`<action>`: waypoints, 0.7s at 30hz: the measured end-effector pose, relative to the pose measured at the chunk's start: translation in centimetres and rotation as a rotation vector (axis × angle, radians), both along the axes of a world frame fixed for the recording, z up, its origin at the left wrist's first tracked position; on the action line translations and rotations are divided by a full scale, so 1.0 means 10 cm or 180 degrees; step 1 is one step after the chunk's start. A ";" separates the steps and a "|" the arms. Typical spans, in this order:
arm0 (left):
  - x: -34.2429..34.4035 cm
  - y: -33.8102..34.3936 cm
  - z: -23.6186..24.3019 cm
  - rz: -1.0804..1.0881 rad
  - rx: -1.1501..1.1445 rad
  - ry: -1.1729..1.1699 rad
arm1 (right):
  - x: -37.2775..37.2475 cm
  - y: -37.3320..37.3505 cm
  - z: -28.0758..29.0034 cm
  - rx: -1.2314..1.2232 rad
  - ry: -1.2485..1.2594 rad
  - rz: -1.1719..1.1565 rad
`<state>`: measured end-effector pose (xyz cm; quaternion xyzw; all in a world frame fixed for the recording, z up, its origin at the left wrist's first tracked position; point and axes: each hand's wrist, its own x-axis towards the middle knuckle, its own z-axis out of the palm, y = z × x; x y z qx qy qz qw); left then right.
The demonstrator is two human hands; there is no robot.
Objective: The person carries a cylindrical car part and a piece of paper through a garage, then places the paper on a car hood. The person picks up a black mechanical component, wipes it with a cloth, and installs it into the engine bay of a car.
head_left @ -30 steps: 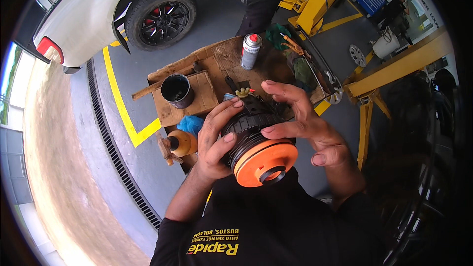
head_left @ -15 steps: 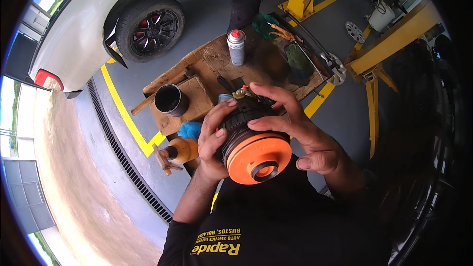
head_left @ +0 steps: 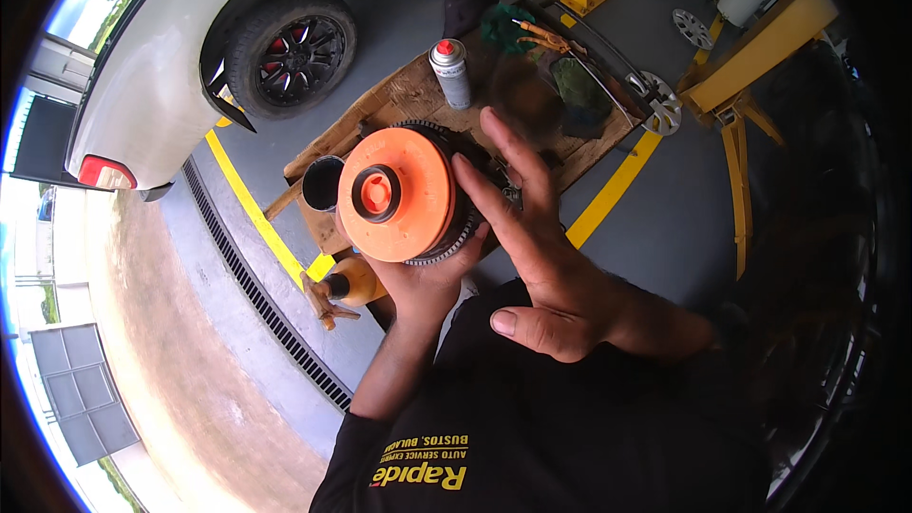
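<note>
A black ribbed cylindrical filter assembly [head_left: 439,245] is held up with its bright orange round end [head_left: 408,166] toward me. A black ring surrounds the small orange hub. My left hand [head_left: 418,287] grips the assembly from below, its thumb along the lower right edge; its other fingers are hidden behind. Beside the right rim, my right hand [head_left: 546,271] has its fingers stretched out and its thumb well apart. One fingertip lies at or very near the black side; whether it touches I cannot tell.
Beyond my hands, a cardboard-covered work surface [head_left: 385,100] carries a spray can [head_left: 450,74], a black cup [head_left: 323,182], a green cloth [head_left: 503,28] and tools. A yellow bottle [head_left: 353,282] stands nearer. A white vehicle [head_left: 152,66] is at left, yellow lift posts [head_left: 760,47] at right.
The filter assembly has moved left and farther away, and its orange end has turned to face me. My left hand has shifted beneath it; my right hand's fingers have come off its top.
</note>
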<state>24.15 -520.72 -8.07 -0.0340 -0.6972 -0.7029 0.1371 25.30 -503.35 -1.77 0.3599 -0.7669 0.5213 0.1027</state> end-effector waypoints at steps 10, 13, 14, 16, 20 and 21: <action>-0.15 0.12 0.22 0.0429 -0.0324 0.0296 | 0.18 -0.36 -0.12 0.0921 0.0635 -0.0893; -0.15 0.05 0.25 0.0394 -0.0696 0.0377 | 0.20 -0.36 -0.14 0.1677 0.1101 -0.1544; -0.17 0.03 0.26 0.0393 -0.0884 0.0558 | 0.18 -0.32 -0.12 0.1976 0.1400 -0.1600; -0.15 0.03 0.26 0.0133 -0.0380 0.0544 | 0.12 -0.23 -0.04 0.2553 0.2022 -0.1708; -0.14 -0.01 0.28 0.0199 -0.0590 0.0954 | 0.07 -0.15 0.17 0.2746 0.2441 -0.1690; -0.12 0.00 0.30 0.0282 -0.0593 0.0861 | 0.05 -0.14 0.21 0.2794 0.2587 -0.1676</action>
